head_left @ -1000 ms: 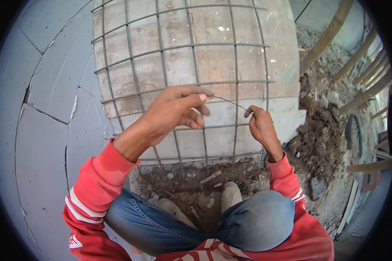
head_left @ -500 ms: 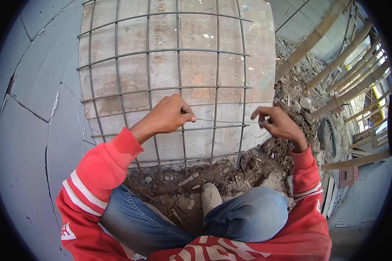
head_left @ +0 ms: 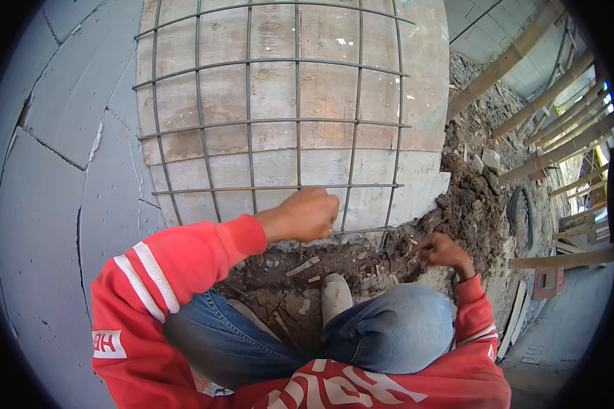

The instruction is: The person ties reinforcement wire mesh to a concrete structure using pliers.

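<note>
A grid of thin steel rebar lies over weathered plywood boards. My left hand is closed in a fist above the grid's near edge, its knuckles close to a crossing of two bars. What sits in its fingers is hidden. Lower and to the right, my right hand is held over the soil with its fingers curled together. It is slightly blurred, and I cannot make out anything in it. No wire shows between the hands now.
Grey block wall runs along the left. Loose soil and rubble border the boards. Bamboo poles lean at the right, near a black coil and a reddish block. My boot stands in the dirt.
The thin wire stretched between my hands earlier is out of sight. My left hand has moved right and nearer to me; my right hand has dropped lower. The view has shifted slightly.
</note>
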A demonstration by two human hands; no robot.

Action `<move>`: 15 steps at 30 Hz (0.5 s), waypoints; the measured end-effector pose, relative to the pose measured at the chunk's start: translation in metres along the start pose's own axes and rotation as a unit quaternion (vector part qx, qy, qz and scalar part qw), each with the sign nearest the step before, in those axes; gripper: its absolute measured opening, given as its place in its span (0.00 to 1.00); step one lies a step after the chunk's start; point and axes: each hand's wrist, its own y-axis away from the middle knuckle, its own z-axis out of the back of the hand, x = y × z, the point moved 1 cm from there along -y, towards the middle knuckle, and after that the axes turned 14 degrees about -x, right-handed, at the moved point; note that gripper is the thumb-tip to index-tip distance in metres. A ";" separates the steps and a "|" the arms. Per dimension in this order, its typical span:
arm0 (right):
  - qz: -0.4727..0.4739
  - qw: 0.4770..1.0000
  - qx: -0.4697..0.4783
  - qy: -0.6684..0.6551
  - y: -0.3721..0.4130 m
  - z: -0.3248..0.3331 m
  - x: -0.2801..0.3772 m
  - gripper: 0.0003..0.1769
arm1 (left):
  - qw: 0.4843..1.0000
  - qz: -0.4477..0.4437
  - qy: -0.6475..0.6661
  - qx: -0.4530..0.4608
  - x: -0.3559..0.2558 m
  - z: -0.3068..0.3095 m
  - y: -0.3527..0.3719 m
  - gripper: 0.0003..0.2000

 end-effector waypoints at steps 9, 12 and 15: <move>0.132 0.952 0.061 -0.269 -0.037 -0.103 0.121 0.21 | 1.000 0.007 0.002 -0.030 0.015 -0.013 -0.004 0.09; 0.132 0.929 -0.066 -0.339 -0.077 -0.136 0.129 0.12 | 0.996 0.040 -0.058 -0.059 0.026 0.006 -0.005 0.11; 0.165 0.911 -0.108 -0.361 -0.092 -0.157 0.122 0.09 | 0.989 0.095 -0.073 -0.087 0.039 0.016 0.008 0.12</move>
